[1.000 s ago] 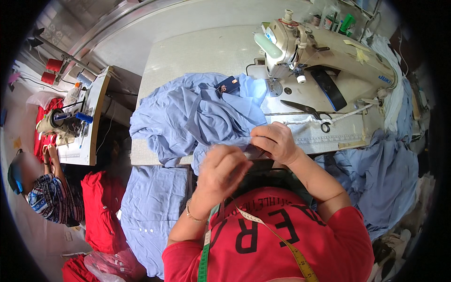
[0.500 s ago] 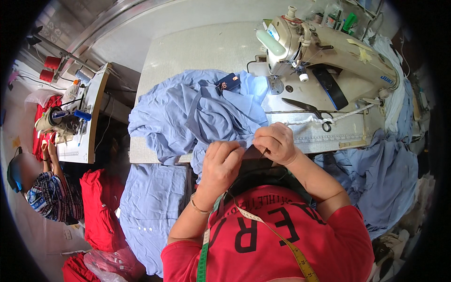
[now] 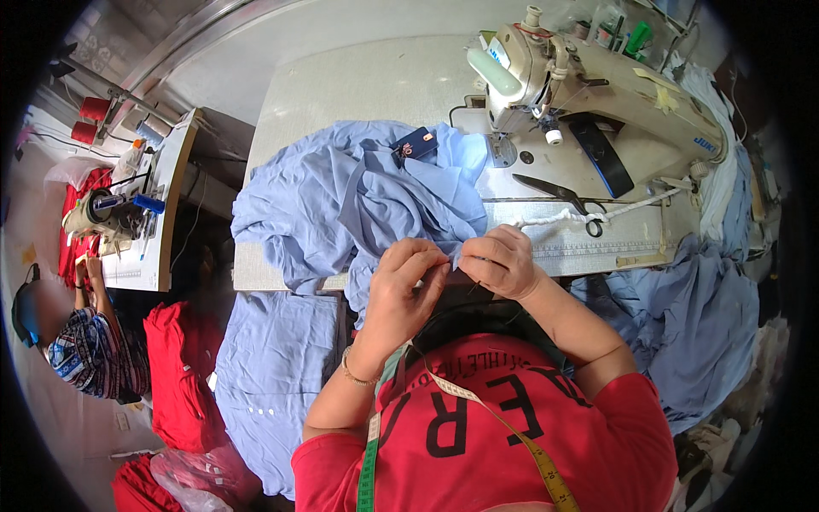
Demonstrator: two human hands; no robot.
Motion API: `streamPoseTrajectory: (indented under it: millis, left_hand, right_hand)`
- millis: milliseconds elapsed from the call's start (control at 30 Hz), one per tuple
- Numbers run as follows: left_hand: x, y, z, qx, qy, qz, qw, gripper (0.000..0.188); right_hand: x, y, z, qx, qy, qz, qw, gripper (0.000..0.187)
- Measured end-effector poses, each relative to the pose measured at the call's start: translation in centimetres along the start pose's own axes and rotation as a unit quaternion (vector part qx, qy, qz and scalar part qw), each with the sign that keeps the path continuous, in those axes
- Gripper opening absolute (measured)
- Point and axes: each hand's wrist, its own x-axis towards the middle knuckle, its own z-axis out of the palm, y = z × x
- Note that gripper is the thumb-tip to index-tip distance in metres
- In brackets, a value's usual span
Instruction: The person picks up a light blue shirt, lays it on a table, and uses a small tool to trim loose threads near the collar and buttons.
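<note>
Close together at the table's near edge, both my hands are closed in a pinch. My left hand (image 3: pixel 406 286) grips the edge of a light blue garment (image 3: pixel 311 200), which lies bunched on the table. My right hand (image 3: pixel 499 263) pinches beside it at the same bit of cloth; a thin dark thing shows at its fingers, too small to name. A dark blue tag or card (image 3: pixel 416 143) rests on the garment. Black scissors (image 3: pixel 559 194) lie to the right of the cloth, near the sewing machine (image 3: pixel 597 85).
A dark phone-like slab (image 3: pixel 600 158) lies under the machine arm. More blue cloth hangs at the right (image 3: pixel 674 333) and lower left (image 3: pixel 273 384). A tape measure (image 3: pixel 546 469) drapes over my red shirt. At far left, a person (image 3: pixel 94 354) works at another machine with red cloth.
My left hand has turned slightly and its fingers have shifted at the cloth edge. My right hand stays nearly in place. The garment on the table barely moves.
</note>
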Motion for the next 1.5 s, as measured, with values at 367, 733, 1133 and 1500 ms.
streamPoseTrajectory:
  millis: [367,733,1133,1500]
  left_hand:
    - [1.1,0.7,-1.1,0.123,-0.075,0.070,0.987,0.012]
    - [0.9,-1.3,-0.7,0.007,-0.043,0.004,0.999,0.011]
    - [0.9,-0.6,-1.1,0.075,-0.088,0.054,0.992,0.010]
    - [1.1,-1.1,-0.5,0.073,-0.076,0.063,0.992,0.010]
  right_hand:
    - [0.5,0.1,-0.8,-0.050,-0.054,-0.069,0.995,0.016]
    - [0.8,0.4,-0.9,-0.047,-0.070,-0.083,0.993,0.015]
    - [0.4,0.5,-0.9,-0.047,-0.070,-0.072,0.994,0.017]
    - [0.9,0.5,-0.9,-0.052,-0.100,-0.102,0.988,0.014]
